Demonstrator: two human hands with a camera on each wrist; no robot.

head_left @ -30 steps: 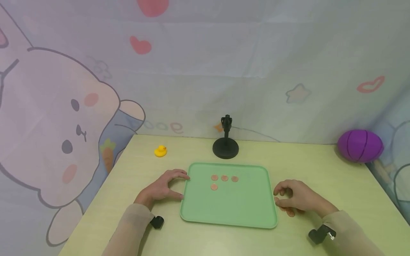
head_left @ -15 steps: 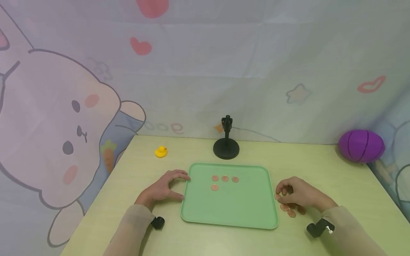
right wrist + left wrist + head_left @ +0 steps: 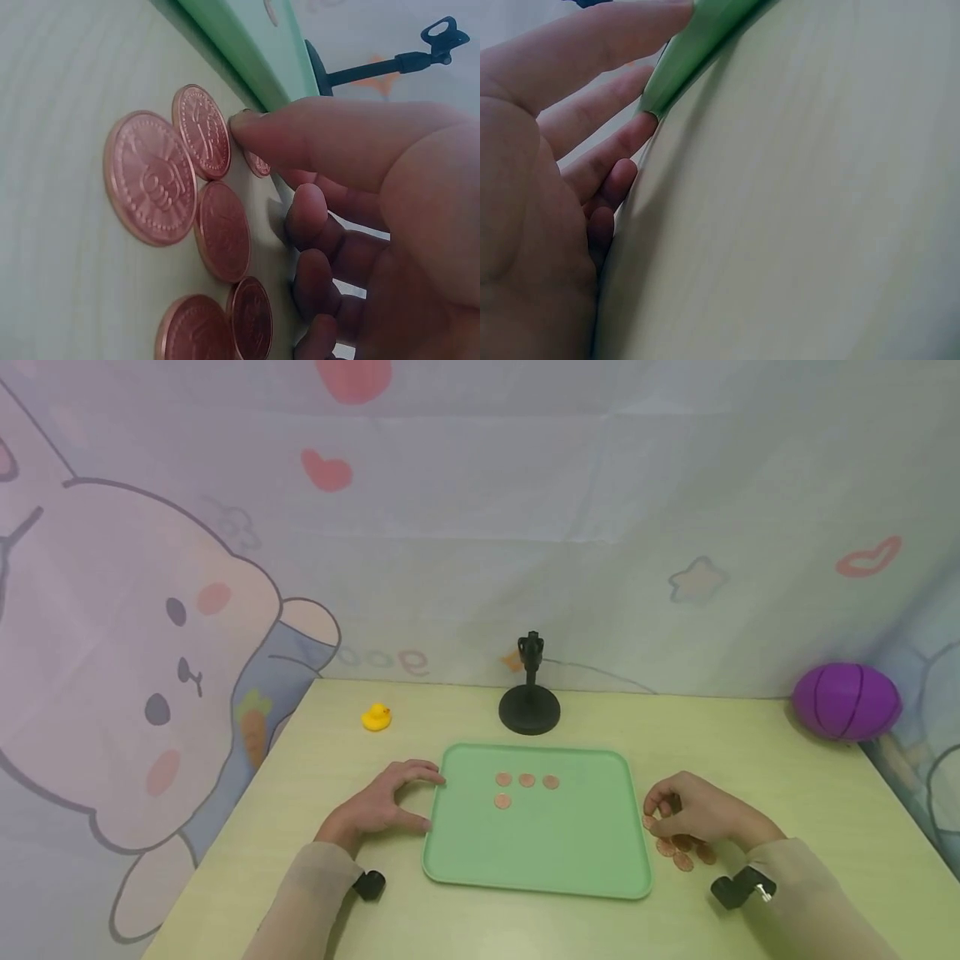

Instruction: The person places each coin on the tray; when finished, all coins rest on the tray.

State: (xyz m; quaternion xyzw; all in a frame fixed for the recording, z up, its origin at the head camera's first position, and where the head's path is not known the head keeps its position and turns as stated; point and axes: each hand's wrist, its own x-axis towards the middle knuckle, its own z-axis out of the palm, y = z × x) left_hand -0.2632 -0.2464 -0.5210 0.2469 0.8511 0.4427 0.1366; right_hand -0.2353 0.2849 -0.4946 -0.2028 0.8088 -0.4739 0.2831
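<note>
My left hand [image 3: 386, 797] is at the left side of a light green tray [image 3: 540, 860], its thumb and fingers spread apart and touching the rim. In the left wrist view the thumb and a fingertip meet the tray's side [image 3: 697, 45]. Several copper-coloured coins [image 3: 527, 780] lie flat on the tray, 3 in a row with another below the left one. Just off the tray's right edge, my right hand [image 3: 697, 810] pinches a coin [image 3: 647, 822] between thumb and fingers, mostly hidden by the thumb. Several more coins [image 3: 152, 180] lie loose on the table under this hand.
Behind the tray a black stand with a round base [image 3: 529, 710] stands on the pale table [image 3: 465, 918]. A small yellow duck [image 3: 377, 717] sits at the back left, and a purple ball [image 3: 847, 702] at the back right. A printed cloth backdrop [image 3: 480, 527] rises behind.
My right hand has shifted slightly away from me, bringing more of the loose coins into sight. The left hand and the coins on the tray stay in place.
</note>
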